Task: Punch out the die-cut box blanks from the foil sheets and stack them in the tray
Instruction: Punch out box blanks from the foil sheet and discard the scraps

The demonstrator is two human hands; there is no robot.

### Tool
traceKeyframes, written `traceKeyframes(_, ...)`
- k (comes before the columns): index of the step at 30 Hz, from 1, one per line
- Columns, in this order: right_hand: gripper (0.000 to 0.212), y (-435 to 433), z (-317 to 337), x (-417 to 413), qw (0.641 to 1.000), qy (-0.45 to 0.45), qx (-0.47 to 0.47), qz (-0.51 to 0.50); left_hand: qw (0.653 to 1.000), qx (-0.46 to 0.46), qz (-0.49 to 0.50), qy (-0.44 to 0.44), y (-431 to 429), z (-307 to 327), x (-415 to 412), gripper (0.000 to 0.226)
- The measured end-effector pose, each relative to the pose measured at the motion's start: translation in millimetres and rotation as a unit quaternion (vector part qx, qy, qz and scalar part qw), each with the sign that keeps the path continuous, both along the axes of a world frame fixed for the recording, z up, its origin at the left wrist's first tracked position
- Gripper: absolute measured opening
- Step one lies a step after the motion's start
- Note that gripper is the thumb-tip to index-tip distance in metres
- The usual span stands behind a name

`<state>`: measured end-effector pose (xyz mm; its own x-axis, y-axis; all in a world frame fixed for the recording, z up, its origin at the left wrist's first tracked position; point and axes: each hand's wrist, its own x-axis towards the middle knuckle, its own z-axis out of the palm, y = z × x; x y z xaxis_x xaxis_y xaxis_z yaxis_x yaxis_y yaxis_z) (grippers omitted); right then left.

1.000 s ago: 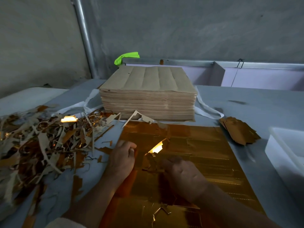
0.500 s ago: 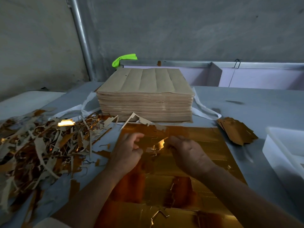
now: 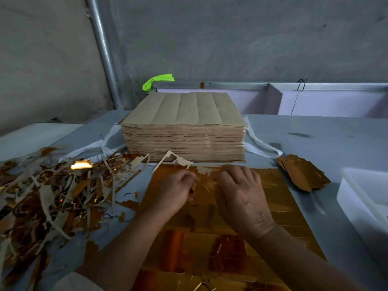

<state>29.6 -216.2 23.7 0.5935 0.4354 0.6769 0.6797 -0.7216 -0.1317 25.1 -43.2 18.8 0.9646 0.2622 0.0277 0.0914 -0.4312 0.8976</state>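
Nearest us the gold foil sheet (image 3: 273, 211) lay flat on the grey table (image 3: 315, 131), running under both our forearms. Over its far half our right hand (image 3: 241, 196) pressed down on the foil with flat, spread fingers, gripping nothing. Just left of it our left hand (image 3: 174, 192) was curled, its fingertips pinching a ragged foil scrap (image 3: 204, 181) that stood up between the two hands, though blur hid the exact hold. A heap of offcuts (image 3: 52, 196) covered the table to our left. To the right, clear of the sheet's far corner, sat a small pile of punched blanks (image 3: 302, 173), and beside it, at the frame edge, the white tray (image 3: 361, 198). Beyond our hands rose the tall stack of brown-backed sheets (image 3: 184, 127).
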Motion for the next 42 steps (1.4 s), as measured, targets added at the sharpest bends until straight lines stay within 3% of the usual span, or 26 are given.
traceKeyframes(2, 0.014, -4.5, -4.3, -4.0, 1.000, -0.010, -0.012, 0.027, 0.980, -0.179, 0.082, -0.005, 16.3, 7.8, 4.3, 0.016)
traceKeyframes(5, 0.018, -3.5, -17.0, -9.8, 0.993, 0.044, -0.070, 0.081, 0.884, -0.429, 0.183, -0.032, 41.2, 19.1, 5.4, 0.014)
traceKeyframes(9, 0.045, 3.3, -35.4, -3.7, 0.981, 0.145, -0.120, 0.056, 0.760, -0.583, 0.267, -0.104, 69.7, 30.4, 8.0, 0.015)
traceKeyframes(10, 0.050, 3.4, -39.2, -0.1, 0.977, 0.167, -0.129, 0.046, 0.745, -0.592, 0.282, -0.124, 77.1, 33.0, 8.5, 0.016)
traceKeyframes(13, 0.035, 3.1, -46.8, 12.7, 0.967, 0.215, -0.135, 0.024, 0.742, -0.551, 0.349, -0.153, 99.1, 42.3, 1.1, 0.030)
traceKeyframes(14, 0.028, 3.6, -48.6, 16.3, 0.965, 0.225, -0.135, 0.020, 0.797, -0.447, 0.384, -0.130, 106.4, 39.4, -2.2, 0.034)
traceKeyframes(15, 0.025, 4.5, -49.7, 18.9, 0.962, 0.235, -0.136, 0.016, 0.805, -0.418, 0.399, -0.136, 116.4, 38.6, -4.6, 0.038)
traceKeyframes(16, 0.024, 5.9, -50.8, 21.0, 0.961, 0.241, -0.137, 0.012, 0.790, -0.461, 0.372, -0.157, 126.6, 35.9, -3.7, 0.039)
traceKeyframes(18, 0.024, 9.6, -53.2, 24.1, 0.960, 0.241, -0.141, -0.001, 0.812, -0.405, 0.402, -0.123, 142.0, 30.4, 2.0, 0.040)
traceKeyframes(20, 0.027, 14.4, -54.7, 28.4, 0.960, 0.240, -0.144, -0.011, 0.868, -0.221, 0.445, -0.026, 150.3, 26.0, 5.0, 0.044)
traceKeyframes(22, 0.037, 21.6, -55.1, 35.6, 0.954, 0.255, -0.157, -0.013, 0.895, -0.022, 0.441, 0.057, 155.3, 18.8, 5.4, 0.074)
traceKeyframes(25, 0.062, 32.7, -57.4, 45.2, 0.935, 0.304, -0.185, 0.004, 0.895, 0.119, 0.415, 0.114, 154.4, 15.4, 2.6, 0.110)
traceKeyframes(30, 0.089, 41.9, -73.1, 44.1, 0.924, 0.316, -0.216, 0.014, 0.859, 0.334, 0.388, 0.021, 139.3, 13.7, 6.4, 0.110)
traceKeyframes(33, 0.089, 41.8, -77.7, 44.6, 0.925, 0.311, -0.219, 0.005, 0.830, 0.457, 0.313, -0.068, 120.8, 11.1, 14.0, 0.106)
traceKeyframes(36, 0.087, 43.3, -78.3, 46.6, 0.925, 0.311, -0.219, 0.001, 0.838, 0.518, 0.129, -0.113, 90.7, -7.1, 31.7, 0.086)
traceKeyframes(39, 0.084, 44.0, -79.8, 46.7, 0.924, 0.311, -0.223, -0.004, 0.862, 0.502, -0.066, -0.036, 68.5, -40.3, 48.6, 0.062)
traceKeyframes(42, 0.082, 44.0, -80.5, 47.1, 0.927, 0.306, -0.216, -0.006, 0.862, 0.489, -0.106, 0.081, 67.7, -65.0, 56.0, 0.066)
